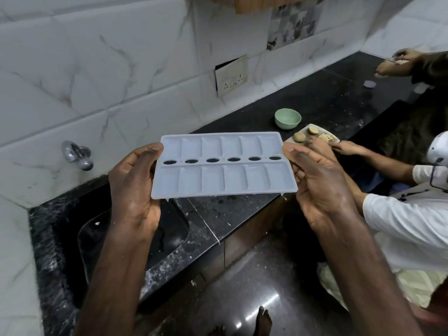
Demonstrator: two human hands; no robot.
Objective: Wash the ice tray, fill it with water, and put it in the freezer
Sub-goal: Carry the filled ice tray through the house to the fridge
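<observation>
Left hand [135, 187] and right hand [320, 185] each clasp 1 short edge of the ice tray [221, 164], level above the counter edge [218, 229], beside the sink [135, 236].

Both forearms are bare to the frame's edge, no sleeves showing. Left hand [134, 187] and right hand [320, 187] wear no rings; bare foot [264, 321] at 6 o'clock.

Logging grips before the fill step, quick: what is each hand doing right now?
Left hand: closed on the left end of the ice tray.
Right hand: closed on the tray's right end, held level in the air.
</observation>
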